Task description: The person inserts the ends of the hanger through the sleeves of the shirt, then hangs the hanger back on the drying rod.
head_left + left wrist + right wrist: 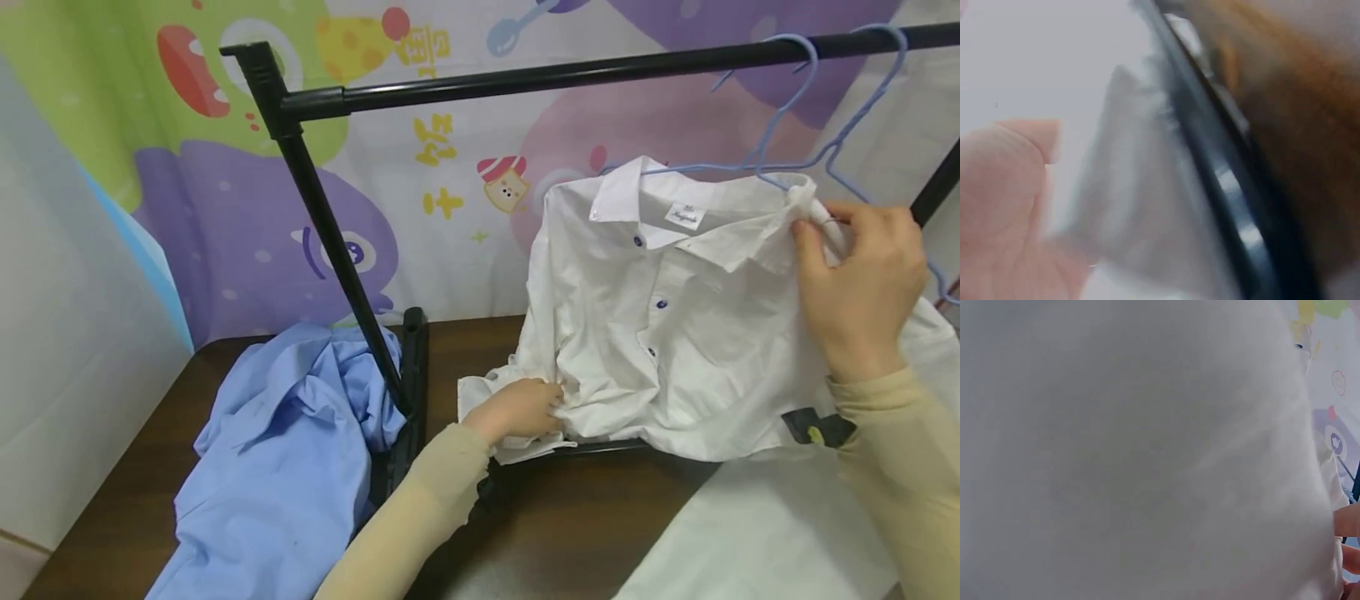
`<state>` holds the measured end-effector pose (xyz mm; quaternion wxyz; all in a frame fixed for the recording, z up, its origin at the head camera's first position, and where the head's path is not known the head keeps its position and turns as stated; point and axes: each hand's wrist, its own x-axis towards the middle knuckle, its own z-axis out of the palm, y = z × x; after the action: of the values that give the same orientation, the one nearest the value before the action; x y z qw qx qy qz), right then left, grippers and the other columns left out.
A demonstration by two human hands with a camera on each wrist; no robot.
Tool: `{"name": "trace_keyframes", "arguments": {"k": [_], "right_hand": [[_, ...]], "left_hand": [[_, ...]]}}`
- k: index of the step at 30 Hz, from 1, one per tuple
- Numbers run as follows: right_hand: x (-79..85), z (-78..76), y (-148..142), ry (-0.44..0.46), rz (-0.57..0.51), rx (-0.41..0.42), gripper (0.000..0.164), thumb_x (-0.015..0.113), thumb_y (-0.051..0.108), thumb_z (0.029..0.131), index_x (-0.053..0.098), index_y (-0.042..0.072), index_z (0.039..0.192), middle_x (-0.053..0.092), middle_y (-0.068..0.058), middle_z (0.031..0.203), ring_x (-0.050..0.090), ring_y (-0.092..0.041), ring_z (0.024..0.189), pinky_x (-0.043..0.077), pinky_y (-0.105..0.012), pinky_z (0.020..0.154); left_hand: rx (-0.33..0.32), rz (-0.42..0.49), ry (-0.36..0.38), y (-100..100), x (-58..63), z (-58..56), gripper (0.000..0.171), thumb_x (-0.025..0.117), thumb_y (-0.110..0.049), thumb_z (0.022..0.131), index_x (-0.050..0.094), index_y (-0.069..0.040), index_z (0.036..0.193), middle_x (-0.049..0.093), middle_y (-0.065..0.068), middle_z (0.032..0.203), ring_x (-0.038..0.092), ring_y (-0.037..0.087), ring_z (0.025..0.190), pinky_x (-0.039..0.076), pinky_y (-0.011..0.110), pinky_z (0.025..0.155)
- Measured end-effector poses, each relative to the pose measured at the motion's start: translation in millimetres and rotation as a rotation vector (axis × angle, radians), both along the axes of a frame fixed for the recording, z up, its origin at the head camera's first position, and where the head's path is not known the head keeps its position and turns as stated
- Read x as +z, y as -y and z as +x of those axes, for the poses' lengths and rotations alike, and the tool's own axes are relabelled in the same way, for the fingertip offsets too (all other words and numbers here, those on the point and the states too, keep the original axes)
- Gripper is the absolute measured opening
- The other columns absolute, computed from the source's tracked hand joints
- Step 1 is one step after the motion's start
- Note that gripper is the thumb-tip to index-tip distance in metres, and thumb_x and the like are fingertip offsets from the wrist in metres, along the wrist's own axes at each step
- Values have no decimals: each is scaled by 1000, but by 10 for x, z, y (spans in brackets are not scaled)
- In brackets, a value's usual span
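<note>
A white button-up shirt (600, 317) with dark blue buttons hangs from a light blue hanger (705, 167) under the black rail. My right hand (862, 283) pinches its shoulder beside the collar, thumb in front of the cloth. Lower down, my left hand (525, 408) grips bunched cloth at the shirt's left side, with its fingertips partly hidden in the folds. The left wrist view shows curled fingers of that hand (1007, 187) near blurred white fabric and a black bar (1216, 169). White cloth (1147, 456) fills most of the right wrist view.
A black clothes rack (525, 77) stands on the dark wooden table (540, 517). A second blue hanger (862, 125) hangs at the right. Crumpled blue clothing (277, 467) lies at the left, against the rack's foot. Behind is a cartoon-printed curtain (465, 250).
</note>
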<state>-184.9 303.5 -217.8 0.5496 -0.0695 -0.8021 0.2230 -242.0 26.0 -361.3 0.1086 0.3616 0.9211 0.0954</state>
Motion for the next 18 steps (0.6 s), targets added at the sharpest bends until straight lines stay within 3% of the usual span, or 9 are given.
{"name": "trace_keyframes", "arguments": {"k": [1, 4, 6, 8, 14, 18], "right_hand": [[-3, 3, 11, -8, -11, 5, 32, 63, 24, 82, 65, -1, 102, 56, -7, 86, 49, -40, 97, 32, -49, 81], [-5, 17, 48, -38, -61, 14, 30, 64, 23, 81, 66, 0, 101, 40, 22, 85, 48, -10, 93, 31, -38, 83], [1, 41, 85, -56, -85, 16, 29, 64, 21, 80, 66, 1, 100, 26, 31, 85, 37, 6, 90, 30, -32, 85], [5, 77, 130, -85, -92, 34, 27, 65, 18, 79, 66, 1, 100, 26, 30, 86, 26, 15, 88, 28, -28, 87], [-86, 162, 232, -176, -45, 120, 30, 68, 17, 75, 67, 1, 100, 39, 28, 102, 34, 10, 102, 27, -26, 94], [-190, 203, 358, -232, -50, 156, 36, 69, 26, 74, 67, 0, 100, 53, 9, 113, 46, -11, 110, 30, -28, 95]], "left_hand": [[3, 22, 5, 42, 39, 20, 42, 60, -29, 87, 54, -10, 124, 58, 4, 118, 53, 18, 109, 41, 29, 92], [30, 86, 3, 165, 150, 85, 40, 58, -28, 89, 54, -8, 123, 58, 5, 119, 54, 18, 109, 41, 30, 92], [53, 119, -11, 240, 214, 129, 38, 56, -26, 90, 54, -8, 123, 58, 6, 120, 54, 20, 109, 42, 32, 92], [77, 155, -17, 318, 267, 177, 37, 55, -26, 91, 55, -8, 123, 58, 7, 121, 55, 20, 109, 43, 33, 92], [114, 313, -52, 577, 361, 296, 32, 56, -26, 90, 59, -10, 118, 61, 6, 115, 58, 21, 104, 46, 35, 87], [163, 390, -141, 712, 405, 360, 26, 57, -26, 90, 62, -13, 112, 64, 1, 109, 61, 16, 96, 48, 32, 78]]}}
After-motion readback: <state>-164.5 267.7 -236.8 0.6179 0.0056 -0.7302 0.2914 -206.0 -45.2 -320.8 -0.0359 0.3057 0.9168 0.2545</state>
